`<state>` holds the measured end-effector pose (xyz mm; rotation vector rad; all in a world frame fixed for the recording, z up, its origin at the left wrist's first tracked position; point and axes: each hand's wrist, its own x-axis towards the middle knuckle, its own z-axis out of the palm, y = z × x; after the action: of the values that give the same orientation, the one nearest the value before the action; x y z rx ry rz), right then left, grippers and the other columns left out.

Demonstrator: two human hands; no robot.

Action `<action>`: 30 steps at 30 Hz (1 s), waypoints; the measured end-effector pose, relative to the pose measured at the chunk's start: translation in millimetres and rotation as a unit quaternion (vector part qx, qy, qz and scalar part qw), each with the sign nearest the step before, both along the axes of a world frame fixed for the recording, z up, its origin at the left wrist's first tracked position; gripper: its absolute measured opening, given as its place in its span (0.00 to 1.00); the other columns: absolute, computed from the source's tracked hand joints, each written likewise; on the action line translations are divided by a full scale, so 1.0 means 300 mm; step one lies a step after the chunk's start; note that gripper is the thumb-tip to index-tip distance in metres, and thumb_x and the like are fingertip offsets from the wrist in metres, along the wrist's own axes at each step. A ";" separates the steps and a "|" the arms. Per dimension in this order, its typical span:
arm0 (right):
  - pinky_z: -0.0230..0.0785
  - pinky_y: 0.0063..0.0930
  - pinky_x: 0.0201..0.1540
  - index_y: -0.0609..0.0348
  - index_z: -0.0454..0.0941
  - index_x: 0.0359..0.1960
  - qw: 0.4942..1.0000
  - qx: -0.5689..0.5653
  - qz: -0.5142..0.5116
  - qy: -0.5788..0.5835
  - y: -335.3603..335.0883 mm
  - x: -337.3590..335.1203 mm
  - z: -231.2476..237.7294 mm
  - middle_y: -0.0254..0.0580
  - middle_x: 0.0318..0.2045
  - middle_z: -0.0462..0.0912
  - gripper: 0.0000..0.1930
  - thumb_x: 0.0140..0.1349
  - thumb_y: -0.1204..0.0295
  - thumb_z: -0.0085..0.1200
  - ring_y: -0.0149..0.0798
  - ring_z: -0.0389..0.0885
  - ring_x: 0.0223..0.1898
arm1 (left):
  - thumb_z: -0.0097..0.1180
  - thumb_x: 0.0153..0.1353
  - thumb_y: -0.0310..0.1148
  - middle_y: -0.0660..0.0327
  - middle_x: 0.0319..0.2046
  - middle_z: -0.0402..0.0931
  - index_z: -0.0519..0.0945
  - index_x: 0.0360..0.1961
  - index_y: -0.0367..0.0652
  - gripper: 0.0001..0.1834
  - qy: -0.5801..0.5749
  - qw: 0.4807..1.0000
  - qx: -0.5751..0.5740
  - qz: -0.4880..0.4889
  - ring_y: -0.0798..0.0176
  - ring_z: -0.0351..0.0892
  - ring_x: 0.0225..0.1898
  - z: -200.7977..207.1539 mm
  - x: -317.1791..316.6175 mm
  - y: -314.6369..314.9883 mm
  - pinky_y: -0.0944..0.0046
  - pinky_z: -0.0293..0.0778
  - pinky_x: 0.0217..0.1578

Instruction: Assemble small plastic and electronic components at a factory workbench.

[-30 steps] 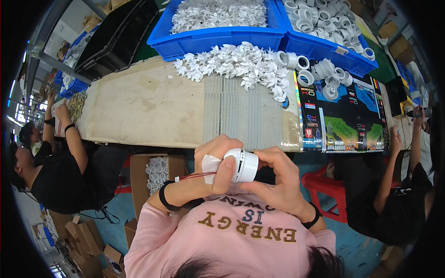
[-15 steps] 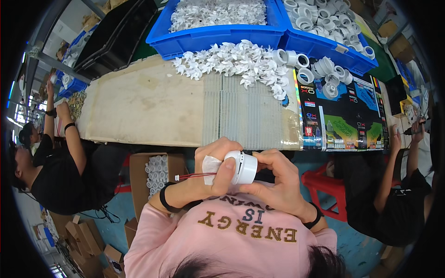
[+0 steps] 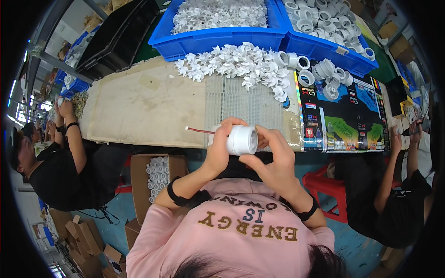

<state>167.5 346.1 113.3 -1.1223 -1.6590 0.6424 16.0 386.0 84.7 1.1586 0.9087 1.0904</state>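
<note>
Just past the table's near edge, my left hand (image 3: 221, 150) is closed around a white cylindrical plastic housing (image 3: 241, 140). A thin red and dark wire lead (image 3: 201, 130) with a small white connector sticks out to the left of that hand. The housing lies on its side, and its ringed end faces right. My right hand (image 3: 276, 160) curves about that end, with the index finger at the rim and the thumb just under it. White bladed fan impellers (image 3: 232, 62) lie in a heap beyond my hands.
Blue bins (image 3: 218, 39) of impellers and white rings stand at the back. Loose white rings (image 3: 331, 74) rest on a printed black sheet (image 3: 347, 125). A carton (image 3: 139, 176) of white parts, a red stool (image 3: 324, 187) and people on both sides flank me.
Both hands have moved up and away from my body with the housing. The housing has turned so its ringed end shows, and the wire lead has swung over the table.
</note>
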 end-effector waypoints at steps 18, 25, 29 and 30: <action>0.68 0.36 0.32 0.71 0.69 0.45 0.986 0.091 -0.004 -0.142 -0.016 -0.019 -0.007 0.50 0.31 0.73 0.28 0.47 0.63 0.65 0.48 0.73 0.31 | 0.40 0.64 0.35 0.55 0.27 0.74 0.78 0.26 0.33 0.19 0.030 0.979 0.198 0.040 0.63 0.71 0.30 0.069 0.005 0.015 0.65 0.67 0.34; 0.68 0.33 0.30 0.70 0.71 0.41 0.982 0.122 -0.020 -0.140 -0.026 -0.030 0.000 0.49 0.29 0.72 0.27 0.46 0.62 0.66 0.47 0.72 0.28 | 0.39 0.65 0.38 0.57 0.24 0.72 0.78 0.25 0.34 0.20 -0.008 0.991 0.128 0.027 0.64 0.71 0.27 0.065 0.006 0.009 0.66 0.67 0.31; 0.67 0.34 0.31 0.68 0.70 0.48 0.984 0.078 -0.011 -0.157 0.001 -0.032 -0.020 0.47 0.30 0.75 0.35 0.41 0.60 0.70 0.45 0.74 0.30 | 0.41 0.62 0.41 0.54 0.26 0.72 0.75 0.26 0.36 0.19 -0.377 0.894 -0.239 -0.027 0.59 0.72 0.31 -0.017 -0.006 0.055 0.62 0.68 0.34; 0.68 0.33 0.33 0.68 0.69 0.51 0.989 0.073 -0.007 -0.128 0.005 -0.047 -0.032 0.46 0.31 0.75 0.37 0.40 0.60 0.71 0.45 0.75 0.32 | 0.41 0.60 0.44 0.56 0.29 0.75 0.76 0.30 0.39 0.19 -0.453 0.821 -0.344 -0.054 0.58 0.75 0.33 -0.037 -0.027 0.070 0.58 0.69 0.35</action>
<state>153.4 347.5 103.6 -1.1444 -1.8806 0.3723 7.9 407.1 73.6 0.0202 0.3793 0.9318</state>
